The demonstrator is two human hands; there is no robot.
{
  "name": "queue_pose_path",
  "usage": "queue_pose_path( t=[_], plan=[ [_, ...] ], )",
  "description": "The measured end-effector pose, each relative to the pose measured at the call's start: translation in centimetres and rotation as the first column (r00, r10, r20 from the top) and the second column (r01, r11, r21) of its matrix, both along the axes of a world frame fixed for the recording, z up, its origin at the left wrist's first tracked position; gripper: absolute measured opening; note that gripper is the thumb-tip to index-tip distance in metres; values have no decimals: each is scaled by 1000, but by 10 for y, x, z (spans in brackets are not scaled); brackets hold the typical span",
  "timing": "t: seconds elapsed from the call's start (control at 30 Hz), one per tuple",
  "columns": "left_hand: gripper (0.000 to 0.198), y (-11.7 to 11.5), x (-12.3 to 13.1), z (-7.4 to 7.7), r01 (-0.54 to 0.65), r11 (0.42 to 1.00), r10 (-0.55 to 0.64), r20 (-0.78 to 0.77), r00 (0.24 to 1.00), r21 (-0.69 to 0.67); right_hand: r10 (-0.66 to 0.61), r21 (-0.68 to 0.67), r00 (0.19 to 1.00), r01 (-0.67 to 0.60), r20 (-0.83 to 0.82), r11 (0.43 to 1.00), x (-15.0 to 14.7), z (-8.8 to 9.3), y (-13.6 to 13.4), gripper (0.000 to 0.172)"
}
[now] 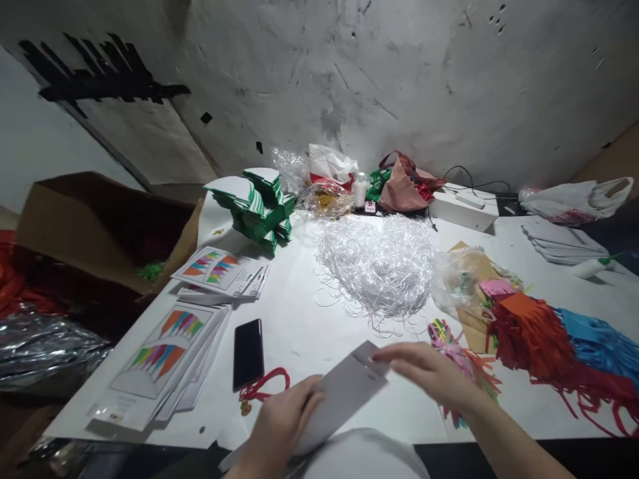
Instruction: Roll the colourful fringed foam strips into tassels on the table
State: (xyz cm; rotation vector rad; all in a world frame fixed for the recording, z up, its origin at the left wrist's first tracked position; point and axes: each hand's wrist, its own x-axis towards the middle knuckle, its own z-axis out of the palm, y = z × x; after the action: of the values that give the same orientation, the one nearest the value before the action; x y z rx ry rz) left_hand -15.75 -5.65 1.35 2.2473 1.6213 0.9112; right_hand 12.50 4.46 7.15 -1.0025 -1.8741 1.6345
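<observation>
Judging by the grip, a plain white packet [344, 399] is being steadied above the near edge of the worktop [299, 319] by the left hand [288, 416], which is curled round its side, probably so the far end can be got at. That far end is touched by the right hand's [429, 372] fingertips, though whether anything's actually pinched there can't be told from this angle. It's held at a slant, far end aimed off to the right, which likely makes the reach easier for both hands. Over on the left, a pile of bunting-printed packets [160, 359] is stacked a bit crooked, seemingly where it's handy but not underfoot, with a black smartphone [248, 354] laid just beside it. A loose heap of shiny white string [379, 266] is set in the middle, apart from the red fringed paper [534, 332] at the right, maybe so nothing gets tangled
</observation>
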Motion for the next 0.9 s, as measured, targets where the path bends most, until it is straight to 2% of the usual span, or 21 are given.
queue_pose_path(
  t=[0.07, 0.1, 0.13, 0.2, 0.23, 0.27, 0.3, 0.33, 0.37, 0.4, 0.43, 0.47, 0.53, 0.63, 0.67, 0.7, 0.73, 0.77, 0.83, 0.87, 0.9],
  plan=[
    [20, 6, -14, 5, -72, 997, 72, 72, 995, 7, -262, -33, 954, 260, -145, 965, 7, -9, -1, 28],
    [19, 10, -18, 8, -101, 995, 98, 103, 990, 25, -345, -52, 917, 341, -202, 938, 6, -20, -4, 35],
    [19, 14, -20, 10, -129, 990, 122, 129, 984, 49, -373, -78, 896, 365, -242, 928, 2, -33, -9, 44],
    [21, 21, -18, 15, -196, 976, 177, 176, 968, 94, -333, -138, 891, 304, -310, 943, -13, -60, -20, 68],
    [23, 25, -14, 17, -228, 968, 205, 194, 959, 104, -298, -151, 891, 261, -342, 953, -20, -70, -26, 74],
    [23, 28, -10, 19, -255, 961, 228, 208, 951, 110, -304, -126, 881, 277, -363, 952, -27, -76, -30, 75],
    [24, 31, -6, 20, -274, 955, 244, 221, 944, 116, -350, -64, 860, 353, -371, 934, -31, -78, -32, 72],
    [25, 33, -3, 20, -281, 952, 248, 232, 941, 123, -425, 43, 826, 472, -371, 880, -32, -75, -33, 66],
    [25, 34, 0, 20, -280, 951, 244, 240, 940, 132, -498, 189, 782, 590, -374, 785, -30, -68, -32, 58],
    [25, 35, 3, 20, -274, 952, 235, 244, 941, 139, -535, 355, 757, 650, -375, 672, -26, -58, -29, 50],
    [24, 35, 5, 20, -270, 952, 229, 245, 942, 147, -533, 514, 767, 638, -357, 573, -22, -47, -26, 45],
    [24, 34, 6, 20, -272, 950, 230, 242, 943, 156, -492, 652, 812, 561, -313, 511, -17, -34, -21, 43],
    [23, 32, 7, 18, -282, 943, 240, 228, 944, 174, -408, 811, 896, 368, -177, 456, -11, -13, -13, 44],
    [22, 28, 5, 14, -247, 946, 213, 170, 962, 212, -384, 874, 921, 233, -59, 425, -14, 3, -6, 46],
    [21, 26, 4, 12, -226, 947, 196, 147, 970, 227, -362, 872, 931, 212, -42, 442, -17, 5, -6, 44],
    [20, 25, 3, 11, -210, 947, 183, 126, 975, 242, -324, 853, 945, 195, -32, 484, -20, 6, -5, 41],
    [19, 23, 2, 9, -199, 946, 176, 112, 978, 254, -280, 811, 959, 187, -30, 554, -22, 6, -5, 38],
    [19, 22, 1, 9, -196, 945, 173, 106, 979, 261, -232, 739, 972, 175, -26, 650, -23, 6, -4, 34],
    [17, 19, 0, 10, -170, 952, 151, 95, 984, 256, -98, 482, 995, 83, 7, 872, -22, 5, -1, 29],
    [17, 18, 1, 11, -129, 962, 112, 81, 990, 241, -3, 315, 999, -8, 36, 949, -21, 4, 1, 28],
    [16, 17, 3, 13, -71, 973, 58, 64, 996, 218, 101, 161, 993, -110, 63, 981, -20, 1, 3, 27]
  ],
)
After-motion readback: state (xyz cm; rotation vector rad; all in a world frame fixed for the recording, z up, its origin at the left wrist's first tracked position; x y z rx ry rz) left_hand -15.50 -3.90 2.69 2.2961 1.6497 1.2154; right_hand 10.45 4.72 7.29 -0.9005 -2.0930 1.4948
